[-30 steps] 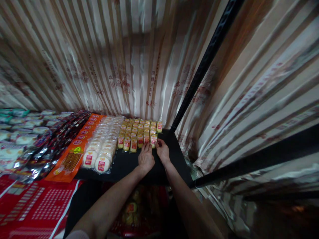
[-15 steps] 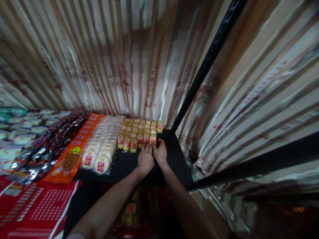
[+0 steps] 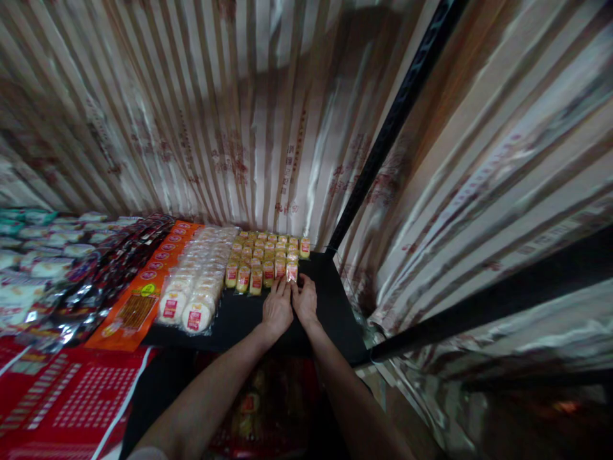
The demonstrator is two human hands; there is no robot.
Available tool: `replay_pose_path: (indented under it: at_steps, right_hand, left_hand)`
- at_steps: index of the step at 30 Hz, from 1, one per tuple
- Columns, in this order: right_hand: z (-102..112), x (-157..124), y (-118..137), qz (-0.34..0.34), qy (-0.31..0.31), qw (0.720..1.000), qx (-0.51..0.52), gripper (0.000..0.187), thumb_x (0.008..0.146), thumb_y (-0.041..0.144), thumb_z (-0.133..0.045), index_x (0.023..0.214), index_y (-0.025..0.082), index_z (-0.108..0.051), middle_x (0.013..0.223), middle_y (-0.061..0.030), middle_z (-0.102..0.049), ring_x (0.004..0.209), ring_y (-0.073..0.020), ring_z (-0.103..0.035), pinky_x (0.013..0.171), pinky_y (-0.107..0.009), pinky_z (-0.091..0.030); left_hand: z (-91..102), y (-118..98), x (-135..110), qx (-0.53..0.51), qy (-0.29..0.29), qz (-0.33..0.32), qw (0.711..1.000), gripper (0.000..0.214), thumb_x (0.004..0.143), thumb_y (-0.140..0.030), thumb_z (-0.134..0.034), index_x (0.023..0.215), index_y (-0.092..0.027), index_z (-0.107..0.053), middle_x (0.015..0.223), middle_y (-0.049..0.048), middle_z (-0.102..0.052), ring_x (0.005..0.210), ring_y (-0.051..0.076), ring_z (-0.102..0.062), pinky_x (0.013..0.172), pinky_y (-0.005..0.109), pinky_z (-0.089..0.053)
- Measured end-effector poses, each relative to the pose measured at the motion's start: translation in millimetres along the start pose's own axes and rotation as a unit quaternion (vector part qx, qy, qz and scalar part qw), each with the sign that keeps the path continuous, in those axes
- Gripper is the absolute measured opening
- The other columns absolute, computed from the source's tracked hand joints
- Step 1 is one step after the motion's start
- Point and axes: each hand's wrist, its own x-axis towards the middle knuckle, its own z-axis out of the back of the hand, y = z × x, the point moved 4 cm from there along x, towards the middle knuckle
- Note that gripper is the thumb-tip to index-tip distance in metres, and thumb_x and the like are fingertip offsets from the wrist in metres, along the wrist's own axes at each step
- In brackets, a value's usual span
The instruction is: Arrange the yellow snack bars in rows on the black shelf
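Note:
Small yellow snack packets with red labels (image 3: 256,275) stand in close rows on a black shelf (image 3: 330,287). My left hand (image 3: 278,311) lies at the front of these rows, its fingers stretched forward, the tips at the nearest packets. Just to its right, my right hand (image 3: 305,300) is beside the front packet at the right end (image 3: 292,271). Its thumb and fingers are bent and a little apart. Whether the fingertips of either hand touch that packet is hard to make out in the dim light.
Left of the rows lie clear-wrapped round white crackers (image 3: 196,313), an orange snack bag (image 3: 127,319) and dark shiny packs (image 3: 81,300). A red crate (image 3: 86,390) sits at lower left. A black post (image 3: 378,153) rises at right before a draped printed sheet (image 3: 268,115).
Both hands have drawn back slightly toward me from the front row, the right one more to the side of the end packet. The view has shifted a little.

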Motion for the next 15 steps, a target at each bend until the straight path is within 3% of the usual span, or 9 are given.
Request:
replay_pose_path:
  at_steps: [5, 9, 15]
  right_hand:
    - [7, -21, 4, 0.053, -0.024, 0.998, -0.02, 0.036, 0.079, 0.025, -0.041, 0.108, 0.01, -0.055, 0.106, -0.0161, -0.058, 0.098, -0.0233, -0.054, 0.085, -0.039, -0.044]
    - [17, -41, 12, 0.086, 0.003, 0.995, -0.056, 0.031, 0.077, 0.019, -0.04, 0.1, 0.011, -0.061, 0.109, -0.0155, -0.058, 0.104, -0.0228, -0.05, 0.092, -0.039, -0.039]
    - [31, -87, 21, 0.088, 0.045, 0.993, -0.069, 0.029, 0.078, 0.017, -0.04, 0.095, 0.014, -0.063, 0.108, -0.0123, -0.058, 0.101, -0.0209, -0.05, 0.09, -0.036, -0.04]
  left_hand:
    - [3.6, -5, -9, 0.02, -0.012, -0.009, 1.0, 0.043, 0.081, -0.012, -0.036, 0.122, -0.006, -0.048, 0.134, 0.0135, -0.044, 0.129, 0.023, -0.031, 0.106, 0.035, -0.032]
    - [11.8, -9, -27, 0.017, -0.011, -0.009, 1.0, 0.039, 0.082, -0.014, -0.038, 0.119, -0.009, -0.05, 0.127, 0.0138, -0.05, 0.123, 0.023, -0.037, 0.101, 0.036, -0.038]
    - [24.1, -13, -67, 0.006, 0.016, -0.025, 1.0, 0.03, 0.084, -0.015, -0.038, 0.108, -0.012, -0.055, 0.103, 0.01, -0.06, 0.1, 0.021, -0.048, 0.087, 0.032, -0.044]
